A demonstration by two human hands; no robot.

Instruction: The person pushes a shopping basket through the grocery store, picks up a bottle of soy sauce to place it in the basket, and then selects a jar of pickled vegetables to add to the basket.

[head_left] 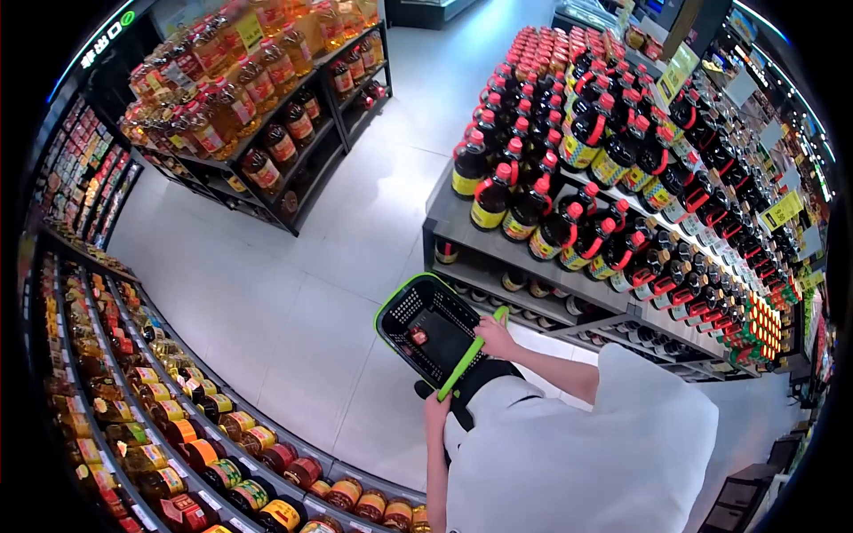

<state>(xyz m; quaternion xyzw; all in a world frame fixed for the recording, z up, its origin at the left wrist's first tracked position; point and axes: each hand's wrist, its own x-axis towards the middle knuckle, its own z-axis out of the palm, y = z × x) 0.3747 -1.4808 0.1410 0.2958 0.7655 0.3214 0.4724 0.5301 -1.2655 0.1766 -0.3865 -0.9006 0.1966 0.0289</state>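
A black shopping basket (pixel 397 354) with a bright green rim hangs in front of my body, over the pale floor. My left hand (pixel 436 406) is closed at the near end of its green handle (pixel 466 361). Farther along, toward the other end, my right hand (pixel 494 338) grips the same handle. Inside, a small red item (pixel 418 336) lies on the basket's bottom; its kind is too small to make out. My white sleeve and shirt fill the lower right.
To the right, a display table (pixel 453 216) carries rows of dark bottles (pixel 491 206) with red caps and handles. A shelf rack (pixel 293 200) of amber oil bottles (pixel 211 131) stands at the upper left. Curved shelves of bottles (pixel 234 425) run along the lower left. Tiled floor (pixel 311 293) lies between.
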